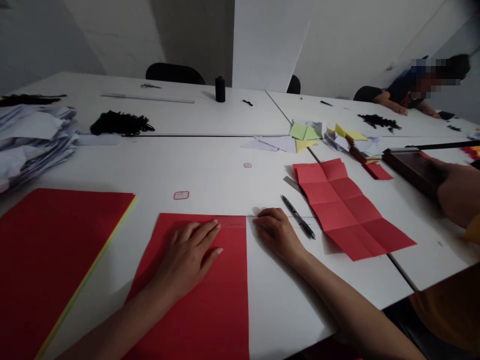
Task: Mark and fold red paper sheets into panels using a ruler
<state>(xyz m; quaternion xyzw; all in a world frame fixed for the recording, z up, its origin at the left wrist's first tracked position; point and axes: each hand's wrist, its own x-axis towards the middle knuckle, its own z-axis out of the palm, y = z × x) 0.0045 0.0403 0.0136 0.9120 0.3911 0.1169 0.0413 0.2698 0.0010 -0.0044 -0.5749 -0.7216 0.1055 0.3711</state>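
Note:
A sheet of red paper (pixel 225 290) lies flat on the white table before me. Across its top edge a clear ruler (pixel 230 223) runs to the right, past the paper onto the table. My left hand (pixel 193 247) rests on the sheet with fingers stretched out, fingertips at the ruler's left end. Bent fingers of my right hand (pixel 277 232) grip the ruler just right of the paper's edge. A black pen (pixel 298 217) lies beside my right hand. Farther right is a creased red sheet (pixel 347 210), partly over a grey strip (pixel 292 184).
At left are a stack of red sheets (pixel 60 250) and crumpled white paper (pixel 33 135). Black cord bundles (pixel 122 123), a thread spool (pixel 220 90) and scissors (pixel 150 86) lie farther back. A co-worker's hand (pixel 459 187) holds a dark paper cutter (pixel 412 170); another person leans at back right.

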